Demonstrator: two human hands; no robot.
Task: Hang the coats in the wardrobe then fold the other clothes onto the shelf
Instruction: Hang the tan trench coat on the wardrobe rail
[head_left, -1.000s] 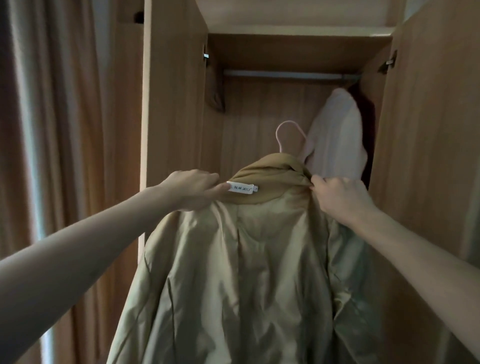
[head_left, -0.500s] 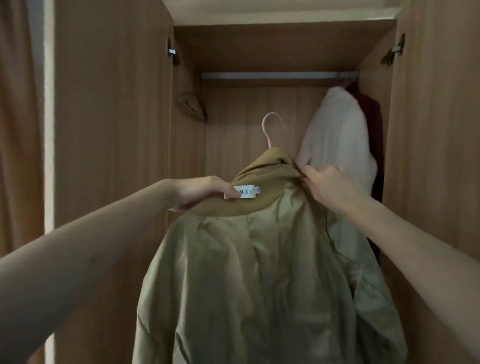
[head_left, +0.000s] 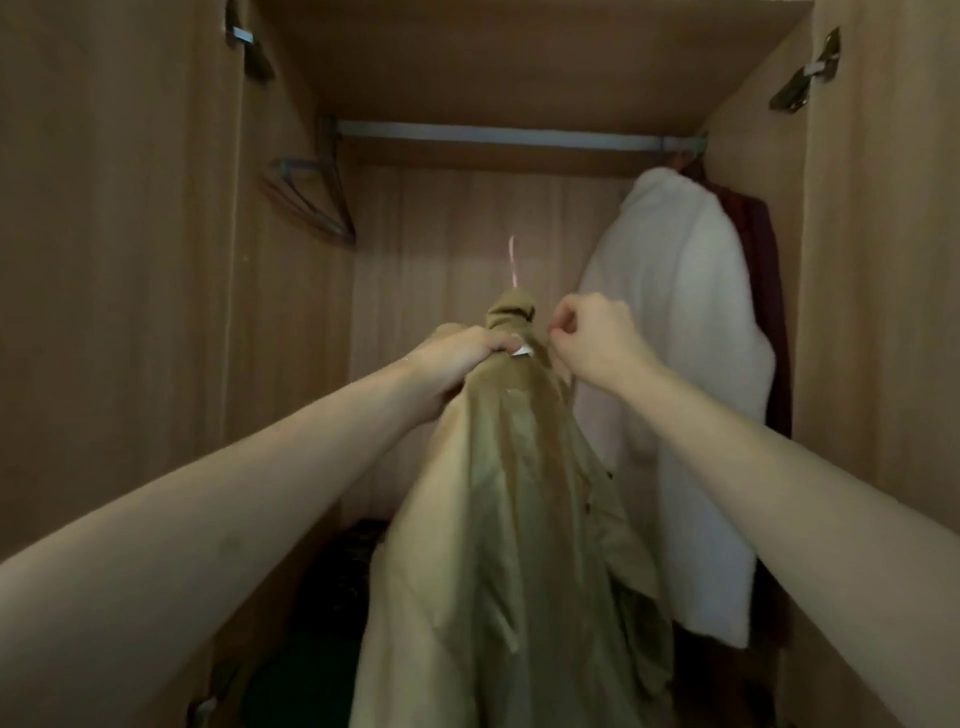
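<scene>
Head view, left hand (head_left: 457, 358) gripping khaki coat (head_left: 514, 519) collar, right hand (head_left: 592, 338) pinching beside it

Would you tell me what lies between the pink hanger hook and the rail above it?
In the head view, only bare wardrobe back panel shows between the pink hanger hook and the rail.

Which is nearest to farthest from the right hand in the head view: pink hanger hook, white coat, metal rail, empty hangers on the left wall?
From the right hand:
1. Pink hanger hook, just left and above, sticking out of the tan coat's collar.
2. White coat, hanging to the right and behind.
3. Metal rail, overhead at the back.
4. Empty hangers, far left wall.
</scene>
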